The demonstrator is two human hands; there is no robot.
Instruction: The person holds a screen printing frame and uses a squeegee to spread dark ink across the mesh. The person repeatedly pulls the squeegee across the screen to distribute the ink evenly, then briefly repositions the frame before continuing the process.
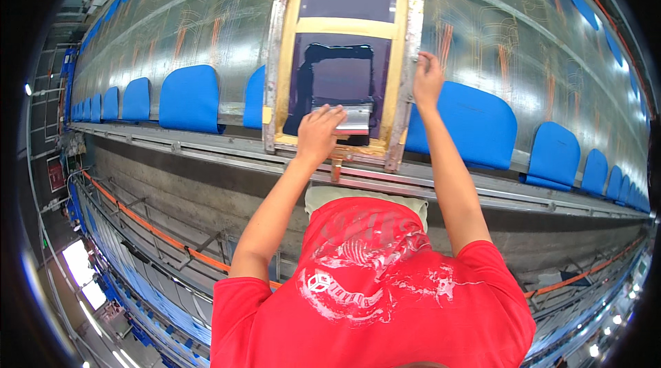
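Note:
A screen printing frame [277, 58] with a worn metal border and yellow tape around dark mesh lies across the near edge of a long table. Dark wet ink [337, 50] forms a rough outline on the mesh. My left hand [320, 135] is closed over the left part of a squeegee [356, 120], which has a metal holder and rests on the mesh near the frame's front end. At the frame's right side, my right hand [428, 80] has its fingers curled against the outer edge. The mesh area under the squeegee is hidden.
Blue panels with rounded corners, such as this one [189, 98], lie in a row along the table [241, 10], some lapping over its edge. A metal rail [234, 154] runs along the front. A bracket [336, 168] sticks out from the frame toward me.

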